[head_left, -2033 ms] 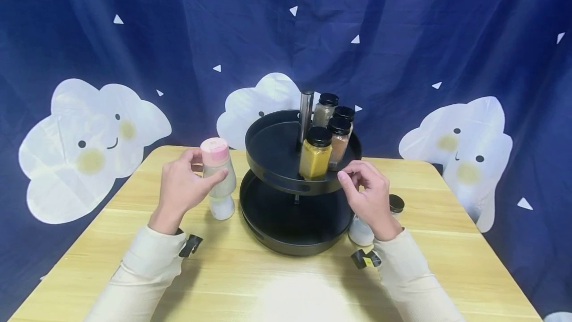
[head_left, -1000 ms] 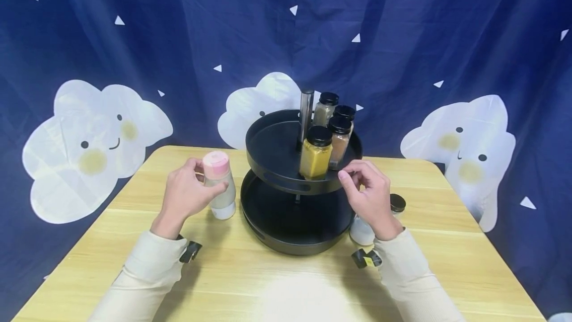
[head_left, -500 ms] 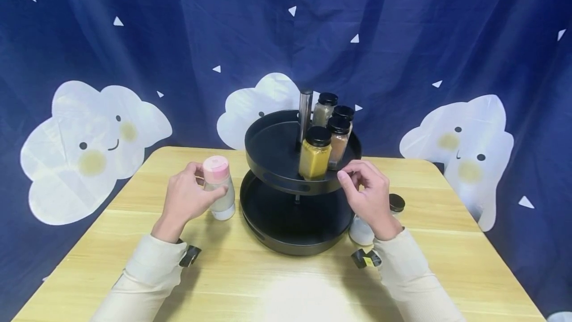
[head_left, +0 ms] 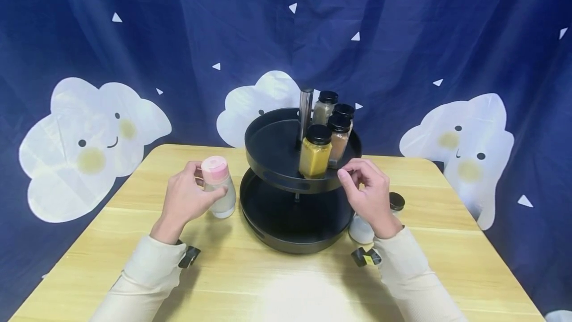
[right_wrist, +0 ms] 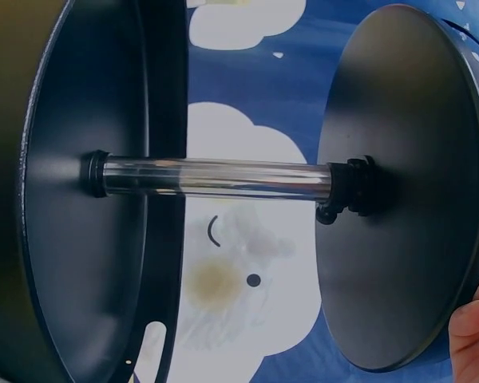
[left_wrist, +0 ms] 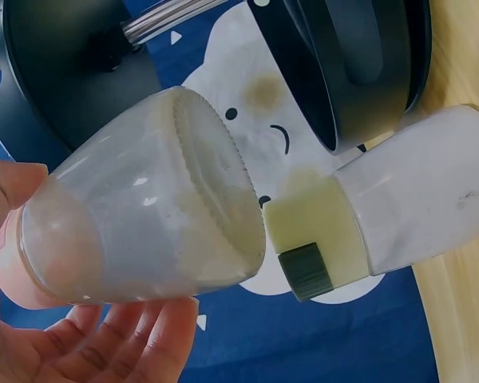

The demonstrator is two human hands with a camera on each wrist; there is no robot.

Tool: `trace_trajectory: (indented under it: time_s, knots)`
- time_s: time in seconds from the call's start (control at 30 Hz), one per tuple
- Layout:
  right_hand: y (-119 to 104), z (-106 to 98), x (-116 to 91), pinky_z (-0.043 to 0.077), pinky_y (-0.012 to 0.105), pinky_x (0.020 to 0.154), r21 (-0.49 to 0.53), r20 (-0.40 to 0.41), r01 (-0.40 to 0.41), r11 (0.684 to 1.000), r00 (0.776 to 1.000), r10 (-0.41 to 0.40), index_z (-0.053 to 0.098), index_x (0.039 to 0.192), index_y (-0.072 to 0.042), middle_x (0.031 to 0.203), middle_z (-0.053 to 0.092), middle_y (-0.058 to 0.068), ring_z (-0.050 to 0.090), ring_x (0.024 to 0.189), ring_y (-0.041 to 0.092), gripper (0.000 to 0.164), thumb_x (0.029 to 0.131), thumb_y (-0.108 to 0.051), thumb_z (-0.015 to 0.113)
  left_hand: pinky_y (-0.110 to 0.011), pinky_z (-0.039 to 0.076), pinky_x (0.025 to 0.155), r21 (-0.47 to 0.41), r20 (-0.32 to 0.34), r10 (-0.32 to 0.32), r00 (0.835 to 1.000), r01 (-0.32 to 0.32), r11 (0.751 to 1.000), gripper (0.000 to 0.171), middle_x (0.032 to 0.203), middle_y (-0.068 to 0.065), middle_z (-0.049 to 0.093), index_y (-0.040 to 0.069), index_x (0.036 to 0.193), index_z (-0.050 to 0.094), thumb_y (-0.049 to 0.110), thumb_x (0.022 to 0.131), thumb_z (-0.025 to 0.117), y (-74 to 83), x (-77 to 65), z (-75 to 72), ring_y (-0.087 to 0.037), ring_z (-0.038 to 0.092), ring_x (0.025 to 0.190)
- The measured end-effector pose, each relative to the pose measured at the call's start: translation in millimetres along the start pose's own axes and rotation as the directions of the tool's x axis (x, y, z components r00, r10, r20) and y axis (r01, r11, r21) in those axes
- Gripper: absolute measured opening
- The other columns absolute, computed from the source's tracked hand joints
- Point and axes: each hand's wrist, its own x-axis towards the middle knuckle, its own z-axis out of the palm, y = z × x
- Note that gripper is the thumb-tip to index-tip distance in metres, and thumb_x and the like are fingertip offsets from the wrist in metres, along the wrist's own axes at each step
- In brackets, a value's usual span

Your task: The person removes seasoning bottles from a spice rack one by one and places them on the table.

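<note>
My left hand (head_left: 185,198) holds a clear glass seasoning jar (left_wrist: 152,207) with a pink cap (head_left: 215,169), its thumb on one side and its fingers on the other. The jar is upright, above the table. Beyond its base in the left wrist view stands a bottle (left_wrist: 423,195) with a yellow-green cap; in the head view the held jar mostly hides it. My right hand (head_left: 368,195) has curled fingers at the right front rim of the upper tier of a black two-tier turntable (head_left: 272,138); thumb and forefinger pinch that rim.
On the upper tier, right of the metal post (head_left: 305,116), stand several black-lidded spice jars, the front one a yellow jar (head_left: 315,158). Behind my right wrist are a white-bottomed jar (head_left: 360,230) and a black-lidded jar (head_left: 396,201) on the wooden table (head_left: 447,242).
My left hand has lowered the pink-capped jar, bringing it in front of the other bottle in the head view. My right hand stays at the turntable's rim.
</note>
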Motion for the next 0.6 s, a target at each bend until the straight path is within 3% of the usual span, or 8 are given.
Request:
trace_trajectory:
  time_s: [0.6]
  knots:
    - [-3.9,0.4,1.0,0.034,0.017,0.05,0.005,0.002,-0.017,1.0,1.0,0.017,0.068,0.084,0.0,0.081,0.062,0.009,0.044,0.057,0.008,0.012,0.076,0.008,0.072,-0.041,0.048,0.071,0.038,0.066,0.019,0.998,-0.022,0.999,0.054,0.092,-0.013,0.065,0.001,0.108,0.055,0.033,0.071,0.078,-3.3,-6.8,8.1,-0.028,0.061,0.084]
